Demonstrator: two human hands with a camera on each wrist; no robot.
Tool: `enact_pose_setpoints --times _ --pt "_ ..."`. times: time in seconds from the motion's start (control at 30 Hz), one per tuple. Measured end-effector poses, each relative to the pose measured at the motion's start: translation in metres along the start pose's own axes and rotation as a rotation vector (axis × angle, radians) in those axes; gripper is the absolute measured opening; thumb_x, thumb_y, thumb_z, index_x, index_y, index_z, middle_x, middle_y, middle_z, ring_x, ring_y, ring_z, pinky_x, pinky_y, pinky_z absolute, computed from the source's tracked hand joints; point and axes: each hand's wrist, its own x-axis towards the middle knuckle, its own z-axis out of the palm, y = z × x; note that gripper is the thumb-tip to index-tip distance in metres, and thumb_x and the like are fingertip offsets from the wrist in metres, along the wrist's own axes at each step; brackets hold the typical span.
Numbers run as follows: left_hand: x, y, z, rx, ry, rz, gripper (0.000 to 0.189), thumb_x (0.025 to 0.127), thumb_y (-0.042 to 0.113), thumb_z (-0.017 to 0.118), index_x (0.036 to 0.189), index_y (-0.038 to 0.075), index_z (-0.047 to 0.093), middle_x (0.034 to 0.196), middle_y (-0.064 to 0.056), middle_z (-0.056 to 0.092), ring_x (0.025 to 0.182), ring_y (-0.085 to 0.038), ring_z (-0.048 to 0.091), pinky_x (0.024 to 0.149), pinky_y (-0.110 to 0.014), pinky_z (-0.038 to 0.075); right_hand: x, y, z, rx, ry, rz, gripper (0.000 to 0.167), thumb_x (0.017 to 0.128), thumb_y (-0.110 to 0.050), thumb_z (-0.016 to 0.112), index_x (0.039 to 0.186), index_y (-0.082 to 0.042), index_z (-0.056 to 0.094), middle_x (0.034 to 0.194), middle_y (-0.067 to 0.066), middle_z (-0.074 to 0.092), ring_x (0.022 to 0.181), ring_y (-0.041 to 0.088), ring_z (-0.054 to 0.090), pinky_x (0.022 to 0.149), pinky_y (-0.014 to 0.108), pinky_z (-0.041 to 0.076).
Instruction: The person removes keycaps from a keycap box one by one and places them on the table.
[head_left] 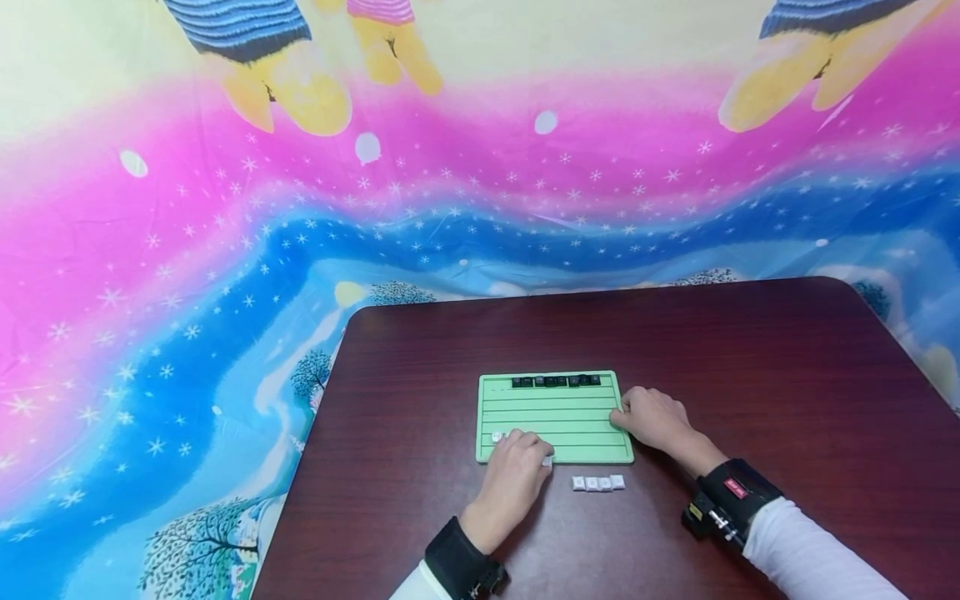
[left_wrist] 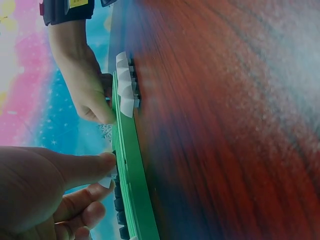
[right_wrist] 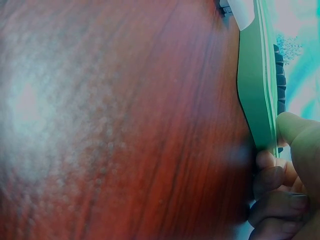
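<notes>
A light green ridged board lies on the table. My right hand holds its right edge, thumb on top and fingers underneath at the side. Over the front left of the board, my left hand pinches a white keycap between thumb and fingertip, close above the ridges. Another white keycap sits on the board by the left fingers, which partly cover that corner. Along the back slot runs a row of several black keycaps. In front of the board, several white keycaps with dark bases stand in a line.
The dark red wooden table has rounded far corners. A colourful printed cloth hangs behind it and down its left side. Black straps with small cameras wrap both wrists.
</notes>
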Motion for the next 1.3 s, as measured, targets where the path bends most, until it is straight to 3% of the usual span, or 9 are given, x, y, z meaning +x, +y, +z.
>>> enact_pose_setpoints --times 1.3 --pt "-0.006 0.015 0.004 0.007 -0.102 0.059 0.018 0.081 0.028 0.083 0.098 0.022 0.079 0.093 0.010 0.073 0.084 -0.007 0.060 0.069 -0.017 0.042 0.001 0.001 0.001 -0.008 -0.006 0.012 0.047 0.090 -0.029 0.062 0.053 -0.021 0.033 0.051 -0.009 0.023 0.048 0.010 0.020 0.048 0.026 0.015"
